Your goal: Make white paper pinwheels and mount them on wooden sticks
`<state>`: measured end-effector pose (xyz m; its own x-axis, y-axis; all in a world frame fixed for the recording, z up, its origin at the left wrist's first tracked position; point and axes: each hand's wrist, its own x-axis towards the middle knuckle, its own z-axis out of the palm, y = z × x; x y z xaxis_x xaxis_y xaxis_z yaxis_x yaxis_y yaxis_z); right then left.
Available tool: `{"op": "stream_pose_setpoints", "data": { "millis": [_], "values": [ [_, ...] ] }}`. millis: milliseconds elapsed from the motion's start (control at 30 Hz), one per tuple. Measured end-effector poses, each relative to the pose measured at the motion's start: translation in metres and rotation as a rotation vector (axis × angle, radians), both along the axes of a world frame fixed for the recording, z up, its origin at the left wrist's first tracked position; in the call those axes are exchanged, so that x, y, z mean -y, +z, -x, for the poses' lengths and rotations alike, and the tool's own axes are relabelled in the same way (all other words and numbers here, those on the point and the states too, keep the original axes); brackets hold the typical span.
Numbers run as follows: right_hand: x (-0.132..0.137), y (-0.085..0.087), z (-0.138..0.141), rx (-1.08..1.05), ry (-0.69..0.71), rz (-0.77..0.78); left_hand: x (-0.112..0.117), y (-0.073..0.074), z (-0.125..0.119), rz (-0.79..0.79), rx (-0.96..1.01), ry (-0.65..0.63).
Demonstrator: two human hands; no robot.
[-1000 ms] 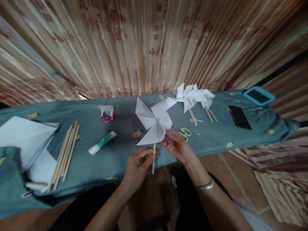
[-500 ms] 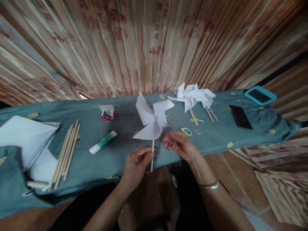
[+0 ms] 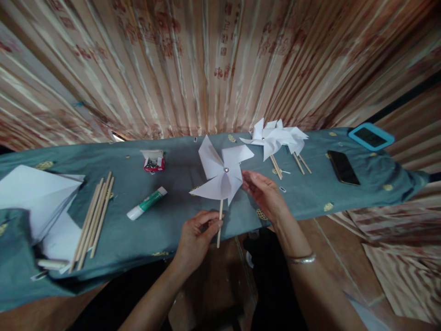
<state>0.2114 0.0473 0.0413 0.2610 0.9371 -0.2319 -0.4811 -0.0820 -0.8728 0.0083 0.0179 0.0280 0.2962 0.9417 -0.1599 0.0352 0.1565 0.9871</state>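
A white paper pinwheel (image 3: 225, 181) on a thin wooden stick (image 3: 219, 232) is held upright in front of me, a round silver pin head at its centre. My left hand (image 3: 200, 232) pinches the stick below the blades, between thumb and fingers. Beside the right-hand blades is my right hand (image 3: 263, 193), fingers loosely curved and holding nothing; whether its fingertips touch the paper I cannot tell. Further back on the table, several finished white pinwheels (image 3: 272, 140) lie overlapping, their sticks pointing toward me.
Several wooden sticks (image 3: 91, 220) and white paper sheets (image 3: 37, 193) lie at left on the green tablecloth (image 3: 131, 248). A glue stick (image 3: 147, 203) and an open red box of pins (image 3: 154, 162) are nearer the middle. At right are a phone (image 3: 343, 168) and a blue-framed device (image 3: 372, 136).
My right hand has moved up toward the pinwheel's right side, its fingers loosening; the scissors behind it are now hidden. The pinwheel has turned slightly and shifted a little right.
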Motion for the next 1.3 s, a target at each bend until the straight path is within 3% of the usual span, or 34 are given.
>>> {"op": "stream_pose_setpoints", "data": {
  "millis": [333,1300],
  "values": [
    [0.003,0.0,0.01,-0.073,0.139,0.03,0.0,0.0,0.0,-0.004,0.001,0.001],
    [0.007,-0.004,0.017,-0.109,0.226,0.041,-0.001,-0.004,0.0,0.015,0.035,0.004]
  ]
}}
